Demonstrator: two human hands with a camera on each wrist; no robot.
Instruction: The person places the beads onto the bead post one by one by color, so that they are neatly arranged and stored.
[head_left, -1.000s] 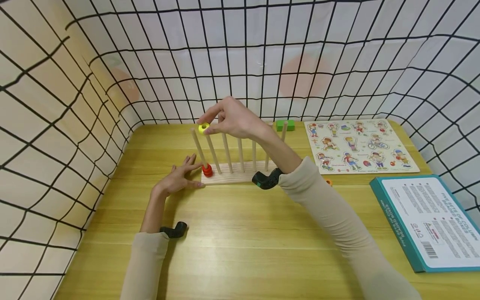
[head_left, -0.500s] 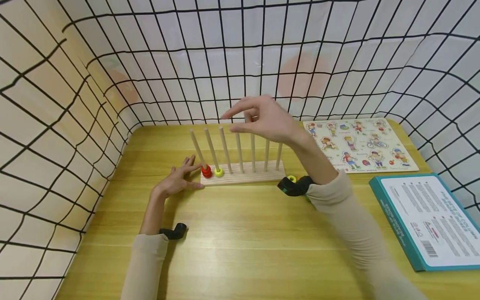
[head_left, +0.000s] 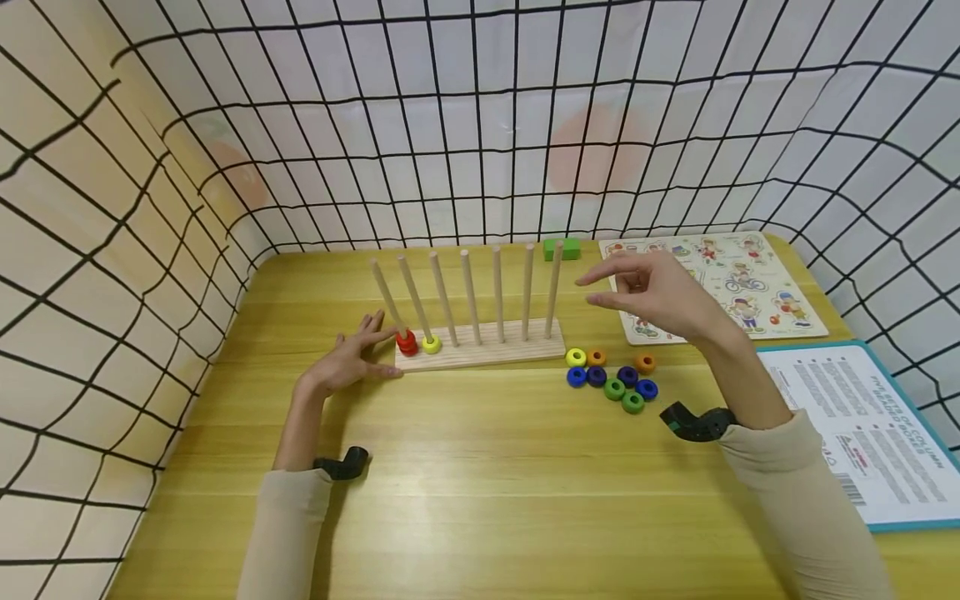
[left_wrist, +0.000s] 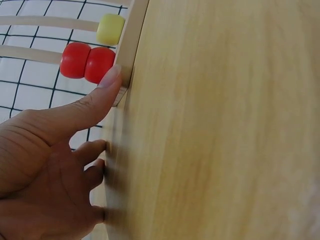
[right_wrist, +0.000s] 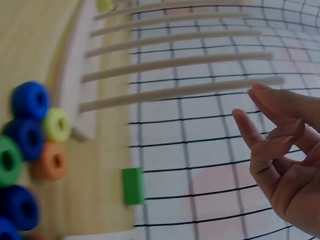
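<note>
A wooden peg rack (head_left: 510,340) with several upright pegs stands mid-table. Two red beads (left_wrist: 86,62) sit at the foot of its leftmost peg, and one yellow bead (head_left: 431,344) at the foot of the second. My left hand (head_left: 341,362) rests at the rack's left end, fingers spread on the table; in the left wrist view its thumb touches the base near the red beads. Holding nothing, my right hand (head_left: 660,296) hovers right of the rack, thumb and index finger apart. Loose beads in yellow, orange, blue, purple and green (head_left: 614,389) lie below and left of it.
A green block (head_left: 562,249) lies behind the rack's right end. At the back right is a picture board (head_left: 742,283) with cartoon figures, partly behind the right hand. A teal-edged box (head_left: 892,433) lies at the right. Black wire mesh (head_left: 480,125) surrounds the table's back and sides.
The yellow bead, first pinched by my right hand above the second peg, was let go and now sits at its foot. My right hand has moved right and slightly down; the left stays put.
</note>
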